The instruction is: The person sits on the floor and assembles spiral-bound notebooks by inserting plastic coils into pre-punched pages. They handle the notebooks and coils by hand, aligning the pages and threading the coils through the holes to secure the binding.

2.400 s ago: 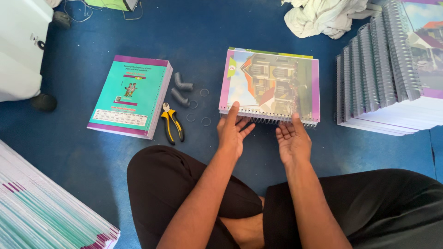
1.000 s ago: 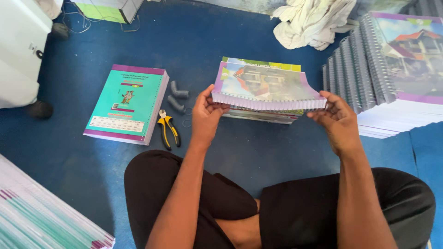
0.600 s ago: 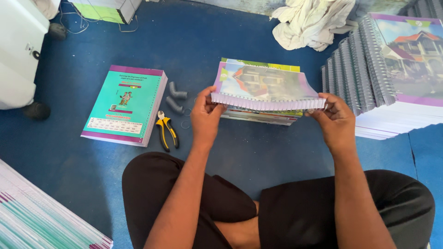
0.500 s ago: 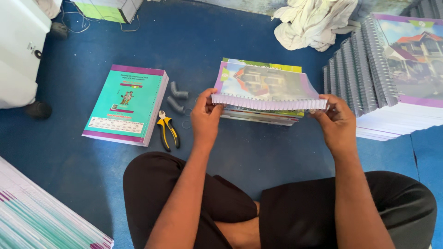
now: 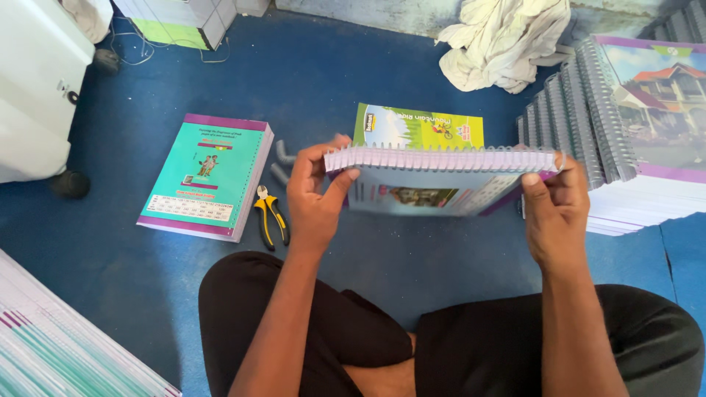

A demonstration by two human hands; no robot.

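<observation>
Both hands hold a spiral-bound book [image 5: 441, 180] at the centre of the frame, tilted on its edge above the blue floor [image 5: 368, 73]. The left hand [image 5: 312, 195] and the right hand [image 5: 555, 217] each close their grip on one end. Yellow pliers [image 5: 271, 217] lie at left.

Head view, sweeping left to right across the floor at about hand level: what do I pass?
Teal book stack → yellow-handled pliers → left hand → spiral-bound book held at both ends → right hand → leaning spiral-bound stacks.
</observation>
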